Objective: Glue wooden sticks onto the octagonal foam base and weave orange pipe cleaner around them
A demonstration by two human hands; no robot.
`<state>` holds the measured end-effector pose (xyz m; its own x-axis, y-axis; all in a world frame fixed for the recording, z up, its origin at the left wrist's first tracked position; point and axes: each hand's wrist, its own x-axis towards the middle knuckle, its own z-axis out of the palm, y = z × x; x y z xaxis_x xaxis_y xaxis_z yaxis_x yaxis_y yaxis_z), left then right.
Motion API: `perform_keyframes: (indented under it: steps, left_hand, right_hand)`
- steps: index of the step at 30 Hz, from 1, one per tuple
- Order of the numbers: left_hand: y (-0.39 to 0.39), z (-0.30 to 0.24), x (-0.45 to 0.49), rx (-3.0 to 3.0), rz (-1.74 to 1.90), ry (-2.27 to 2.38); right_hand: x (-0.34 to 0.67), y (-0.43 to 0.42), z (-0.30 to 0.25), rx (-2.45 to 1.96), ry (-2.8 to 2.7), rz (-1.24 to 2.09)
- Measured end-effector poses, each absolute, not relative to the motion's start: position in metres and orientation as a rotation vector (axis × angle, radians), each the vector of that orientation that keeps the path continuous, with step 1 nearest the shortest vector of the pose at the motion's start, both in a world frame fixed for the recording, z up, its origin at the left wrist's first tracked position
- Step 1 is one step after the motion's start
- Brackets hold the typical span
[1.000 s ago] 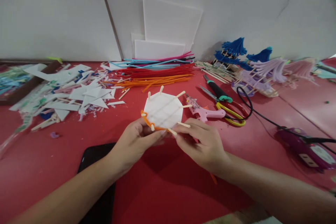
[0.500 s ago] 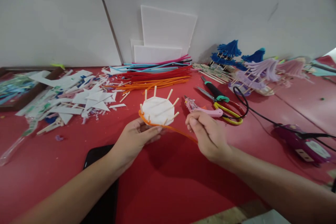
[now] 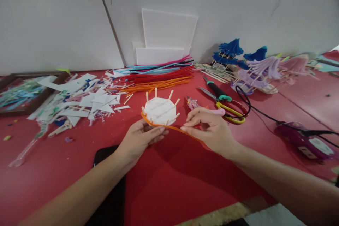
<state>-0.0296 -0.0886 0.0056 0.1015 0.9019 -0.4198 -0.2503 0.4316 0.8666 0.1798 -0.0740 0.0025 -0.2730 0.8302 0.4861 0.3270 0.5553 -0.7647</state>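
Note:
My left hand (image 3: 140, 138) holds a white foam disc (image 3: 159, 110) from below, fingers curled under its near edge. Several short wooden sticks stand up around the disc's rim. An orange pipe cleaner (image 3: 174, 128) is woven round the near sticks and runs off to the right. My right hand (image 3: 210, 128) pinches that orange pipe cleaner just right of the disc, thumb and fingers pressed together on it.
Behind lie a pile of coloured pipe cleaners (image 3: 159, 76), white foam scraps (image 3: 84, 99), foam sheets (image 3: 166, 35) against the wall, a pink glue gun (image 3: 194, 105), scissors (image 3: 229, 109), a craft knife (image 3: 218, 91), finished tasselled models (image 3: 254, 67), and a purple power strip (image 3: 304, 141). A black phone (image 3: 108, 183) lies under my left forearm.
The disc has tilted flatter, sticks pointing up. My right hand left the rim, pulled the orange pipe cleaner out to the right, then came back closer to the disc.

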Motion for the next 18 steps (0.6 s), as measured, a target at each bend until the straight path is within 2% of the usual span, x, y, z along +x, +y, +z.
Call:
perform_keyframes:
  steps: [9, 13, 15, 18]
  left_hand:
    - [-0.086, 0.005, -0.029, 0.661, 1.004, 1.108]
    - [-0.087, 0.004, -0.030, 0.685, 1.038, 1.080]
    - [-0.087, 0.004, -0.030, 0.723, 1.045, 1.074]
    - [-0.089, 0.004, -0.029, 0.809, 1.029, 1.113]
  right_hand:
    - [0.182, -0.078, 0.005, -1.000, -2.055, 0.514]
    - [0.178, -0.082, 0.004, -1.052, -1.978, 0.471]
    - [0.174, -0.084, 0.003, -1.128, -1.858, 0.838]
    - [0.166, -0.089, 0.003, -1.141, -1.436, 1.700]
